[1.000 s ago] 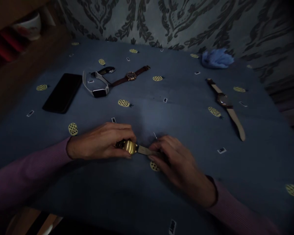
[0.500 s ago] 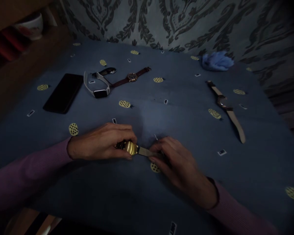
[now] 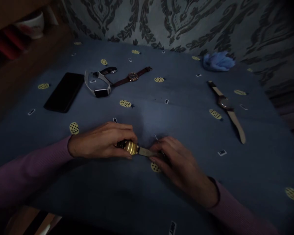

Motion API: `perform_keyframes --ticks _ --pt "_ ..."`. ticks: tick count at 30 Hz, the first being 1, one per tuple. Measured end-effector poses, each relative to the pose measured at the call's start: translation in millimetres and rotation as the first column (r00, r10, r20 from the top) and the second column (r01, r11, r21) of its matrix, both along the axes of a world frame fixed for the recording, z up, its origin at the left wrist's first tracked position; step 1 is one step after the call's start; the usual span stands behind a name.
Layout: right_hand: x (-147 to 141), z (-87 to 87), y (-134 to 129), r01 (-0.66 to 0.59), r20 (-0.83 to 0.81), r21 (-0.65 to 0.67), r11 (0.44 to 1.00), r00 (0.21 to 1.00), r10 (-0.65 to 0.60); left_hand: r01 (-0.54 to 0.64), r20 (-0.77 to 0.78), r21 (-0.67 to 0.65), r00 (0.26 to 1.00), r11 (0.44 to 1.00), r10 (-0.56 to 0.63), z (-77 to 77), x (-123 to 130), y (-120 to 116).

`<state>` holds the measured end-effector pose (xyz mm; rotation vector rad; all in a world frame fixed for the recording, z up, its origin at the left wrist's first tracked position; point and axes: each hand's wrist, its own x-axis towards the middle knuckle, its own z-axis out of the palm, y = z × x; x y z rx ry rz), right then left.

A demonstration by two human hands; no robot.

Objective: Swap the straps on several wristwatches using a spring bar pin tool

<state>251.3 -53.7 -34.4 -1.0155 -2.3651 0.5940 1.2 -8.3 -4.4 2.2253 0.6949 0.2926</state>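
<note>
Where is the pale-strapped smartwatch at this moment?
In the head view, the smartwatch lies left of centre on the table, between the black phone and the reddish-brown watch, beyond the left hand.

Home interior, leafy-patterned wallpaper, pineapple-print tablecloth, bowl on wooden shelf

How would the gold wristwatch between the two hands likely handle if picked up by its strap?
The gold wristwatch would probably hang case-down, its case looking bulkier than the thin strap. Being flat and thin, the strap likely flexes. The case's bright sheen suggests a smooth surface that might be slippery.
</note>
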Motion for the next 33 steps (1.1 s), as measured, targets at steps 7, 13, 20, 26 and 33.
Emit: perform_keyframes --ticks 7,13,20,26,33 --pt "0.7 0.8 1.3 -0.019 0.02 -0.003 1.0 1.0 0.019 0.007 -0.005 -0.011 1.0 1.0 -0.007 0.2 -0.9 0.1" --pt "1.8 1.2 2.2 -0.033 0.022 -0.007 0.999 0.999 0.033 0.007 -0.009 -0.017 1.0 1.0 -0.007 0.9 -1.1 1.2" --pt "0.9 1.5 2.1 -0.035 0.01 -0.007 0.999 0.999 0.035 0.008 -0.015 -0.025 1.0 1.0 -0.008 1.2 -0.7 1.1" --pt "-0.5 3.0 3.6 -0.043 -0.005 -0.004 0.999 0.999 0.043 0.006 -0.01 -0.035 1.0 0.999 -0.006 1.9 0.2 1.2" --pt "-0.4 2.1 3.1 -0.047 0.001 -0.008 0.999 0.999 0.047 0.005 0.002 -0.028 1.0 1.0 -0.005 0.2 -0.3 1.4"
